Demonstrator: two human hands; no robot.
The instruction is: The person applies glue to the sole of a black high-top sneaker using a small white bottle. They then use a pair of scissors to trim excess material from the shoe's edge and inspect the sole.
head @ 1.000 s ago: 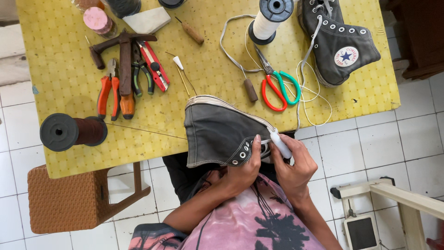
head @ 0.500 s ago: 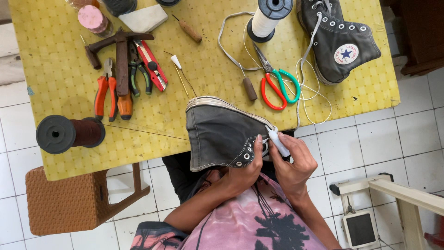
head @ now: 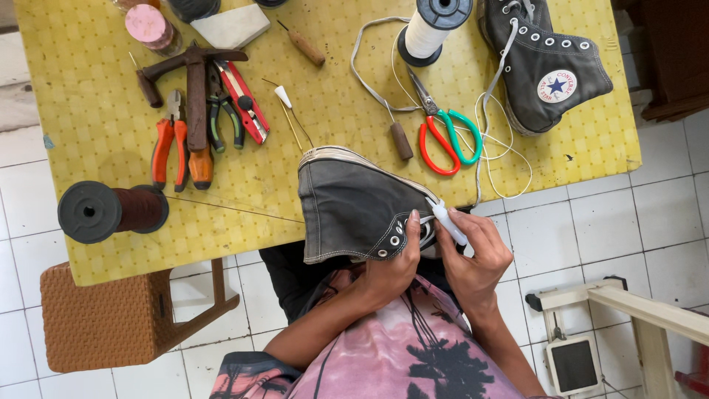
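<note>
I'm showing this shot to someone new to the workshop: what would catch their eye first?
Probably the dark grey high-top shoe at the near edge of the yellow table, gripped by the left hand while the right hand holds a white-handled tool at its eyelets. Next, the red-and-green scissors and the second shoe at the far right.

— Cut off by the top edge: white thread spool (head: 432,26), top of the second high-top shoe (head: 543,63), pink-lidded jar (head: 150,26), dark round thing (head: 193,7).

— Hidden by the grey high-top shoe (head: 362,210)?

— Table edge behind it, lap below it. Inside of the shoe out of sight.

— And the left hand (head: 391,270)?

— Palm hidden; only the back and fingers showing. Right hand (head: 473,258) wrapped around a white handle (head: 449,222); tip concealed at the eyelets, kind of tool impossible to tell.

— Bottom right?

— Wooden frame (head: 635,307) cropped by the edge.
</note>
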